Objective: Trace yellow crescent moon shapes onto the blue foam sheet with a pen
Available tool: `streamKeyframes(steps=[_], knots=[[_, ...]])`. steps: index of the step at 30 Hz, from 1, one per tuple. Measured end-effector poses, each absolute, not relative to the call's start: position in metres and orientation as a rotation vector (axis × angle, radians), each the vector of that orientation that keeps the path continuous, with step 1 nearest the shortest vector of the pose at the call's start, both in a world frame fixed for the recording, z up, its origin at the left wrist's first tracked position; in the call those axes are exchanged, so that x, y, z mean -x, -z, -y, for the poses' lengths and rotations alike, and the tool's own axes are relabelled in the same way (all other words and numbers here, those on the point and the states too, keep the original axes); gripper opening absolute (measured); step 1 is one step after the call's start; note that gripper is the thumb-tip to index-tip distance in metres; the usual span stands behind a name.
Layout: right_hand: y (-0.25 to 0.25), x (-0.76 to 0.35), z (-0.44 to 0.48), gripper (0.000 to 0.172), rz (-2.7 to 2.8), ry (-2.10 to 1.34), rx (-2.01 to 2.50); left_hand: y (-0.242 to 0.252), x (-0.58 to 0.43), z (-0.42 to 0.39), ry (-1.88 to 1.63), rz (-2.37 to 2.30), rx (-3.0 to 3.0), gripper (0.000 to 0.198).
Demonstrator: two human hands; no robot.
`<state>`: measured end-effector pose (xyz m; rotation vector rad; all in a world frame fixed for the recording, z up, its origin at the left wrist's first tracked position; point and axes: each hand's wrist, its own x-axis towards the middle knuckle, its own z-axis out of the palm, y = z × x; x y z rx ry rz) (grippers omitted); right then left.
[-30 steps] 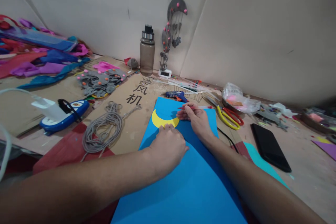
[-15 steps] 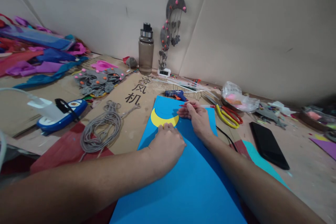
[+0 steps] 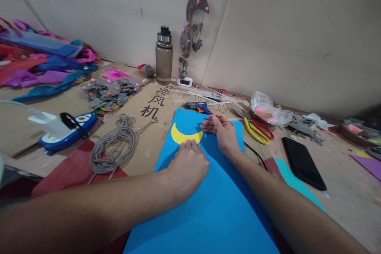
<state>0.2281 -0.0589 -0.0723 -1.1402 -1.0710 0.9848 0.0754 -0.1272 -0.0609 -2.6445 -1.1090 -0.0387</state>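
Note:
A large blue sheet [image 3: 214, 202] lies in front of me on the table. Near its far edge rests a yellow crescent [image 3: 182, 137]. My left hand [image 3: 190, 166] has its fingertips bent down on the crescent's lower edge, its fingers close together. To the right, my right hand [image 3: 222, 131] is closed round a red pen [image 3: 207, 119], whose tip points left above the sheet, a little beyond the crescent's right end. The pen's clear shaft sticks out to the right behind the hand.
Beyond the sheet are a blue glue gun [image 3: 198, 106] and a bottle [image 3: 164, 57]. Yellow-and-red-handled scissors [image 3: 256, 131] and a black phone [image 3: 303, 162] lie right. Left are coiled grey cord [image 3: 113, 147] and a blue power strip [image 3: 71, 131].
The whole view has shifted slightly. Both hands, the pen and the crescent keep the same places on the blue sheet.

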Motion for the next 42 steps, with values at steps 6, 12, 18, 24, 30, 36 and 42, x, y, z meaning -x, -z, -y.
streamKeyframes(steps=[6, 12, 18, 24, 30, 36, 42], knots=[[0.071, -0.227, 0.060, 0.030, 1.078, -0.989, 1.118, 0.059, -0.075, 0.127, 0.002, 1.086, 2.660, 0.035], [0.070, -0.227, 0.061, 0.031, 1.089, -0.991, 1.133, 0.058, -0.075, 0.127, -0.014, 1.054, 2.630, 0.035], [0.069, -0.226, 0.061, 0.033, 1.094, -0.980, 1.132, 0.058, -0.075, 0.127, -0.018, 1.049, 2.612, 0.036], [0.070, -0.227, 0.060, 0.032, 1.110, -0.993, 1.139, 0.056, -0.074, 0.126, -0.020, 1.000, 2.637, 0.033], [0.069, -0.227, 0.061, 0.032, 1.103, -0.992, 1.133, 0.053, -0.073, 0.126, -0.013, 1.002, 2.656, 0.033], [0.069, -0.227, 0.061, 0.034, 1.108, -0.988, 1.127, 0.055, -0.072, 0.125, 0.069, 1.043, 2.652, 0.032], [0.071, -0.228, 0.060, 0.031, 1.114, -0.985, 1.144, 0.050, -0.072, 0.125, 0.009, 1.051, 2.647, 0.034]])
